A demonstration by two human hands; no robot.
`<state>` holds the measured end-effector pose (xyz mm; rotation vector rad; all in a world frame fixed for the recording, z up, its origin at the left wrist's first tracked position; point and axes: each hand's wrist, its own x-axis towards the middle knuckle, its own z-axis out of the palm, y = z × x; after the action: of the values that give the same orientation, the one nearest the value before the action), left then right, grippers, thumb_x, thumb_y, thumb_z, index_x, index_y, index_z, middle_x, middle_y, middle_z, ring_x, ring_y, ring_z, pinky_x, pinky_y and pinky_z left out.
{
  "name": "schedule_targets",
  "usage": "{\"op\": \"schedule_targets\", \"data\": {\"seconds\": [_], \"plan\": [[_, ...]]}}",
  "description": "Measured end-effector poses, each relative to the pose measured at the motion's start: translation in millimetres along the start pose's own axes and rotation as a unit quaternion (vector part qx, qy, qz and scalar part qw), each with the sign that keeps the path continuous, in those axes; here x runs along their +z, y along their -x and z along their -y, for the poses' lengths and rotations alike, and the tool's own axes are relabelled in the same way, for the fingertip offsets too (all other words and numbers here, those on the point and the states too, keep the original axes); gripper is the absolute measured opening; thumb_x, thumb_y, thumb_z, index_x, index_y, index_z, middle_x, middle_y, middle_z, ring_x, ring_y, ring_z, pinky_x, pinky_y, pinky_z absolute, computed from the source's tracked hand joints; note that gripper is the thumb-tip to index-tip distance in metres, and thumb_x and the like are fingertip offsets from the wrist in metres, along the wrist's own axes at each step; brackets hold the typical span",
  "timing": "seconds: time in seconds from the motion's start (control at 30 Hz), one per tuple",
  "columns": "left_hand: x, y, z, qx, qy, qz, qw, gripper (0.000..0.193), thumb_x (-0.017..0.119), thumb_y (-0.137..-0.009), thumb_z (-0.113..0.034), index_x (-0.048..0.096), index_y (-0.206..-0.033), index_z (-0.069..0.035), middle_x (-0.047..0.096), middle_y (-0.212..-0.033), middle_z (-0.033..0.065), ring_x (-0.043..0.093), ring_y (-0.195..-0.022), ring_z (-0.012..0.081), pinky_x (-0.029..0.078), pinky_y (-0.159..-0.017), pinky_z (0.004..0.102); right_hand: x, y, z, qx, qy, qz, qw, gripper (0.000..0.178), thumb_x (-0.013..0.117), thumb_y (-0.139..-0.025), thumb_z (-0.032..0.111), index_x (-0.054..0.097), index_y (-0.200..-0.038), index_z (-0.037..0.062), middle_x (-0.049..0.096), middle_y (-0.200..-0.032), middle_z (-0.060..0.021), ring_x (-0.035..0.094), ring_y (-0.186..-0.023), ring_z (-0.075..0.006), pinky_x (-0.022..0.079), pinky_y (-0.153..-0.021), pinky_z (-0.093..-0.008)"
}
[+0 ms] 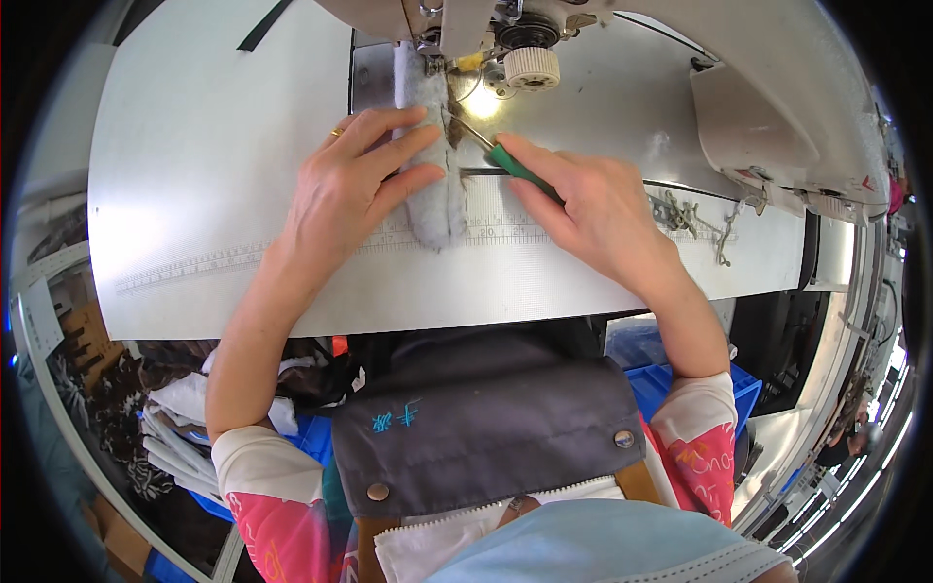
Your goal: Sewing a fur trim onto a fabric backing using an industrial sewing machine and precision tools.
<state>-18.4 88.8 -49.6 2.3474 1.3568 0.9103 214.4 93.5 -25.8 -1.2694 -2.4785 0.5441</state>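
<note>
A pale grey, fluffy fabric strip (434, 212) runs lengthwise from beneath the sewing machine's presser foot (433, 66) toward me. On its left side rests my left hand (340, 185), open, fingers stretched out and pressing the strip against the table. My right hand (601, 204) is closed round the green handle of an awl (525, 173). The awl's thin metal shaft points up and left to the strip's right edge, just below the foot, where darker brown fur shows. Its very tip is hard to make out against the fur.
The sewing machine (768, 87) arches over the far and right side, with a white knurled dial (532, 68). A printed ruler scale (544, 231) crosses the white table (194, 165). A small chain (724, 238) lies at right. Fabric pieces (180, 452) and blue bins (746, 394) stand below the table.
</note>
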Motion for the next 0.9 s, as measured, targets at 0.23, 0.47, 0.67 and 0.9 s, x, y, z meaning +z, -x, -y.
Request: {"op": "schedule_targets", "data": {"seconds": [0.23,0.47,0.67,0.9], "plan": [[3.1,-6.7,12.3,0.027,-0.005,-0.014,1.000,0.026,0.070,-0.076,-0.017,0.066,-0.099,-0.006,0.061,-0.104,0.0064,0.059,-0.086,0.0251,0.050,-0.073,0.0337,7.2,-3.4,-6.5,0.019,0.002,-0.029,0.999,0.032,0.063,-0.080,0.015,0.063,-0.112,0.0097,0.065,-0.076,-0.0118,0.059,-0.059,-0.0277,0.045,-0.054,-0.0342],[5.5,-29.0,26.5,-0.010,0.033,-0.019,0.999,0.022,0.070,-0.077,-0.019,0.062,-0.090,-0.003,0.063,-0.099,0.0066,0.061,-0.075,0.0249,0.050,-0.067,0.0313,9.1,-0.2,-17.0,0.047,0.001,-0.081,0.996,0.030,0.065,-0.078,0.016,0.066,-0.108,0.0104,0.065,-0.073,-0.0133,0.059,-0.056,-0.0251,0.045,-0.052,-0.0316],[-0.4,-46.2,43.8,-0.028,0.044,0.004,0.999,0.022,0.071,-0.077,-0.018,0.061,-0.089,-0.003,0.064,-0.098,0.0062,0.062,-0.075,0.0237,0.051,-0.068,0.0303,-0.4,1.7,-21.6,0.068,0.058,-0.071,0.993,0.032,0.064,-0.079,0.019,0.064,-0.111,0.0125,0.065,-0.075,-0.0127,0.059,-0.057,-0.0264,0.046,-0.054,-0.0344],[-2.1,-40.0,46.7,-0.003,0.036,0.010,0.999,0.020,0.069,-0.078,-0.015,0.063,-0.091,-0.003,0.064,-0.100,0.0063,0.063,-0.085,0.0234,0.050,-0.074,0.0294,-15.1,28.2,-54.6,0.126,0.155,-0.140,0.970,0.029,0.059,-0.082,0.022,0.063,-0.110,0.0139,0.060,-0.080,-0.0078,0.059,-0.073,-0.0259,0.047,-0.062,-0.0375]]}}
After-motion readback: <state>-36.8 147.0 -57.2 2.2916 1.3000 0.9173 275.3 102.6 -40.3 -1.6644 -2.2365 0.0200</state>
